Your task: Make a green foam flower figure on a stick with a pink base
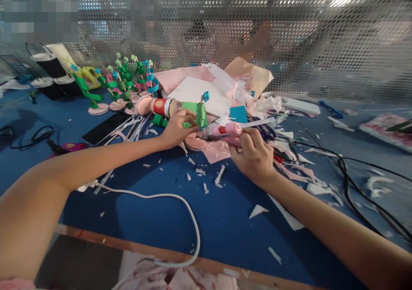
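Observation:
A pink hot glue gun (222, 131) is gripped in my right hand (254, 155), with a clear glue stick (257, 122) poking out of its back. Its nozzle points left, at the foot of a paper flower whose green paper coil (201, 115) stands upright under a small blue paper top (206, 96). Beneath the coil lies a round pink base (196, 143). From the left, my left hand (178, 128) pinches the coil's lower part with closed fingers; the exact contact is partly hidden.
Several finished paper flowers (122, 82) stand at the back left, near a phone (105, 128) and a red-and-white paper cup (163, 107). Paper sheets (196, 90) pile up behind. A white cable (189, 212) loops across the front; black cables (346, 174) run at right, among paper scraps.

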Tool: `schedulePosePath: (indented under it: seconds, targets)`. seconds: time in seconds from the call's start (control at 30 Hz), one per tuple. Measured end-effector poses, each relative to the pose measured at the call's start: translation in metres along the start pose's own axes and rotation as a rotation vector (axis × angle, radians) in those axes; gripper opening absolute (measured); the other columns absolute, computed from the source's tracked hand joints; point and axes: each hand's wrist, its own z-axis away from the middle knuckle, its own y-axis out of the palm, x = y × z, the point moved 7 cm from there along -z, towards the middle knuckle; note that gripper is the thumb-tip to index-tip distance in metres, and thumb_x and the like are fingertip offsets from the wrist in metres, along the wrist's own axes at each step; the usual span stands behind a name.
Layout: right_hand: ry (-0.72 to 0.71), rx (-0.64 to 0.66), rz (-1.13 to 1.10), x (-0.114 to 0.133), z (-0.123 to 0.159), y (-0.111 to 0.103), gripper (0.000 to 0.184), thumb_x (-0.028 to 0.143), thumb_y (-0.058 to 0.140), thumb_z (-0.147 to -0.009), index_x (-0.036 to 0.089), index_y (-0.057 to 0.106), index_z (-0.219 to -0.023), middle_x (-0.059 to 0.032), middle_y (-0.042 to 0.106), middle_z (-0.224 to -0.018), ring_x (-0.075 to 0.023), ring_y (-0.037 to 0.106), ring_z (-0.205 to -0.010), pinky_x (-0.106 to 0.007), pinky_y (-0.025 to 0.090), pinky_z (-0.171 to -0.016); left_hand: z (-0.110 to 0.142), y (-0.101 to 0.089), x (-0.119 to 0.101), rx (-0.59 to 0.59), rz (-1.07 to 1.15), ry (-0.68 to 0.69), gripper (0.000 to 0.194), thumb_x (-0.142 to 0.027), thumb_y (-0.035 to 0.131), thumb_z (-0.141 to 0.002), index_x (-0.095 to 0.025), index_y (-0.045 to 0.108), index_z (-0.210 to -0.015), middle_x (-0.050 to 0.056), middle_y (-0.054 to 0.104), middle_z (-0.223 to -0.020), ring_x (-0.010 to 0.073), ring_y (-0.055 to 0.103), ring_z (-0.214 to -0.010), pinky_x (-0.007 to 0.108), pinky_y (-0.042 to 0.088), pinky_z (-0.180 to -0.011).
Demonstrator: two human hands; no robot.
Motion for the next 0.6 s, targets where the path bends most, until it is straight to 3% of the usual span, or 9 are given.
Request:
schedulePosePath:
  seconds: [0.6]
  targets:
    - [-0.062,-0.170,0.003,0.000,-0.001,-0.014,0.018,0.018,0.059,-0.075,0.020,0.045,-0.087,-0.0029,0.062,-0.071,-0.0138,0.058,-0.057,-0.023,0.041,-0.051,-0.001,0.000,0.002,-0.031,0.043,-0.020,0.012,-0.020,0.070,-0.066,-0.015,0.063,-0.058,0.004,0.060,-0.087,0.0186,0.051,-0.091,0.033,0.038,-0.087]
